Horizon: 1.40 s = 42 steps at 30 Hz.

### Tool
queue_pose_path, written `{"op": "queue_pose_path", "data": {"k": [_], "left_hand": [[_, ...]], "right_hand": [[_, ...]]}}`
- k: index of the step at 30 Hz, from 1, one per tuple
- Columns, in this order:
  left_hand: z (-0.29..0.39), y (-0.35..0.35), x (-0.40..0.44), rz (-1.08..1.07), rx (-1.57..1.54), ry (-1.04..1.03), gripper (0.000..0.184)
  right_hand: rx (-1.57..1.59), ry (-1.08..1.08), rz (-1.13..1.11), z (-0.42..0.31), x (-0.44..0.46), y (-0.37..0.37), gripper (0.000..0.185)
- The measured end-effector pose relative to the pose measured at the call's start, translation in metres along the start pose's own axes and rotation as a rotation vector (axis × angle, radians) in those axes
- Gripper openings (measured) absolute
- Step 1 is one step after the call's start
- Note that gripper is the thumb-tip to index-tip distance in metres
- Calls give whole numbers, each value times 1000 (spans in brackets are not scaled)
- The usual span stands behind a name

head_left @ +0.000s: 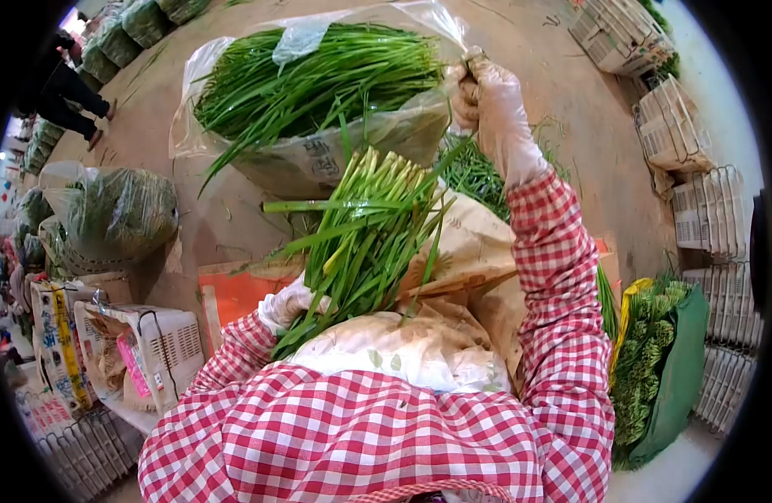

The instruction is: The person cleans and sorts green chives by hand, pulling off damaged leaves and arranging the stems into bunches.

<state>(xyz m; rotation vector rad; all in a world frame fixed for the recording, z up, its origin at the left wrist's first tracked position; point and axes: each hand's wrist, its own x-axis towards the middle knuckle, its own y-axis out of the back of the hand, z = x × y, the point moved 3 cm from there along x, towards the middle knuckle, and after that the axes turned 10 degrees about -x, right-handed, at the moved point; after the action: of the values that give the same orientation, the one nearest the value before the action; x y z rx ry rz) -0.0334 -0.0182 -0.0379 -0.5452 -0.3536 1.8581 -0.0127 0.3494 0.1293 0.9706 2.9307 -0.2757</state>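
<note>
Left hand (287, 304) curled round leafy bundle (365, 222); right hand (485, 92) clenched on edge of clear bag (386, 138); print (326, 164) illegible.

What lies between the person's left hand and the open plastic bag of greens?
The head view shows the bunch of green stalks there, reaching from the left hand toward the plastic bag, pale ends nearest it.

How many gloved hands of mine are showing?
2. Your left hand holds the green bunch; your right hand has its grip on the right edge of the clear bag. The bunch partly covers the left hand.
</note>
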Motion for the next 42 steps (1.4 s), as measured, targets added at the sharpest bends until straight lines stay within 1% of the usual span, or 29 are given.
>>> {"op": "queue_pose_path", "data": {"k": [1, 3, 4, 5, 7, 8, 12, 14, 15, 16, 17, 19, 20, 21, 23, 24, 26, 27, 28, 30, 32, 33, 34, 35, 36, 37, 39, 41, 42], "left_hand": [[0, 2, -3, 2, 16, -2, 54], [-1, 5, -10, 4, 40, -7, 54], [-2, 6, -12, 8, 57, -11, 54], [-2, 7, -16, 11, 65, -12, 54], [1, 9, -18, 17, 38, -3, 55], [1, 8, -16, 22, -4, 14, 55], [12, -7, 6, 12, -509, 240, 63], [8, -2, 8, 26, -512, 251, 65], [4, 4, 8, 47, -516, 261, 68], [-9, 19, 7, 62, -589, 249, 62], [-5, 16, 9, 58, -581, 251, 62], [3, 9, 13, 146, -490, 312, 73], [3, 8, 16, 45, -537, 274, 70], [5, 6, 18, 43, -531, 254, 70], [12, -5, 25, 9, -627, 284, 68], [24, -21, 28, 73, -650, 297, 65], [8, -1, 33, -51, -657, 250, 67], [6, 1, 36, -106, -621, 224, 68], [1, 4, 37, -105, -615, 217, 68], [-7, 12, 37, 22, -473, 77, 68], [-21, 27, 38, 116, -365, -15, 69], [-32, 39, 39, 146, -328, -41, 69], [-41, 46, 45, 99, -296, -113, 66], [-58, 47, 40, 78, -536, -37, 63], [-61, 34, 38, 77, -775, 44, 60], [-52, 26, 39, 75, -851, 74, 60], [-38, 14, 38, 72, -859, 109, 60], [-29, 7, 37, 75, -849, 127, 60], [-26, 5, 36, 78, -843, 135, 60]], "right_hand": [[5, -12, 4, 2, 0, -1, 28], [-111, -57, 149, 4, 1, 1, 28], [-40, -15, 244, 11, 15, 22, 26], [-38, -16, 246, 12, 28, 48, 26], [-640, 248, 507, 0, 42, 96, 27], [-638, 251, 505, 5, 41, 99, 27], [-1307, 457, 287, 23, 16, 95, 36], [-711, 366, -243, 7, -42, 29, 28], [-724, 118, -387, 4, -65, 12, 38], [-1056, 144, -434, 4, -74, 0, 51], [-1209, 338, -405, 12, -79, -7, 71], [-1203, 479, -346, 34, -83, -7, 83], [-1226, 452, -324, 41, -84, -4, 84], [-1251, 435, -304, 44, -83, -4, 86], [-1206, 357, -296, 53, -82, 3, 77], [-1131, 346, -304, 63, -77, 10, 70], [-971, 280, -266, 73, -77, 21, 51], [-937, 186, -275, 74, -76, 22, 46], [-944, 234, -286, 72, -77, 24, 43], [-946, 282, -293, 71, -77, 26, 40], [-1113, 494, -282, 73, -76, 24, 33], [-1112, 484, -275, 74, -72, 25, 33], [-1128, 584, -254, 73, -70, 24, 30], [-1147, 666, -232, 75, -71, 27, 28], [-1280, 542, -298, 74, -66, 27, 22], [-1032, 350, -333, 79, -62, 26, 21], [-633, -155, -375, 74, -58, 31, 22], [-586, -245, -345, 81, -48, 39, 25], [-740, -150, -256, 85, -43, 41, 17]]}}
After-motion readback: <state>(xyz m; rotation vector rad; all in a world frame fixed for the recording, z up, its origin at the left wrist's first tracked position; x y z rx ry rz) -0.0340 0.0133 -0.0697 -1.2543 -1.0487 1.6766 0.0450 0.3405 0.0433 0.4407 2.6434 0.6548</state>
